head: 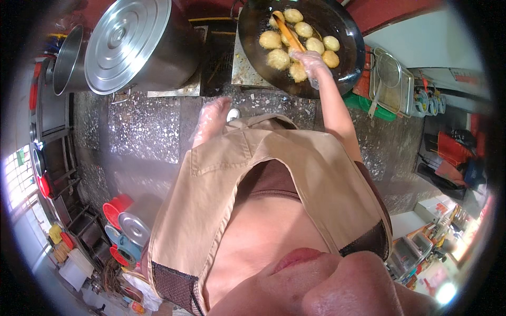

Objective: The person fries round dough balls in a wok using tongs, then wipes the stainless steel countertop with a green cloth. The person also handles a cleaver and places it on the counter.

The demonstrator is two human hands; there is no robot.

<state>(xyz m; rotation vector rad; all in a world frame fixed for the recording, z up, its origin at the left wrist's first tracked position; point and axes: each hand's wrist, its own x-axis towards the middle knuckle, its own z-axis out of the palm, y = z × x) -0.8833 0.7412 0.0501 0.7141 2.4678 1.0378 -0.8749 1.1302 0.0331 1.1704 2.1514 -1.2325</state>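
In my right hand, covered by a clear plastic glove, is a wooden utensil, perhaps tongs or long chopsticks, with a darkened far end. It reaches over a large dark wok. Several round, golden fried balls sit in the oil there, and some are partly hidden under the utensil. My left hand, also gloved in clear plastic, hangs in front of the beige apron and holds nothing that I can see. Its fingers look loosely curled together.
A big lidded metal pot stands left of the wok, with another metal pot beyond it. To the right, a wire skimmer lies on a metal tray. The floor is speckled stone. Red basins stand behind on the left.
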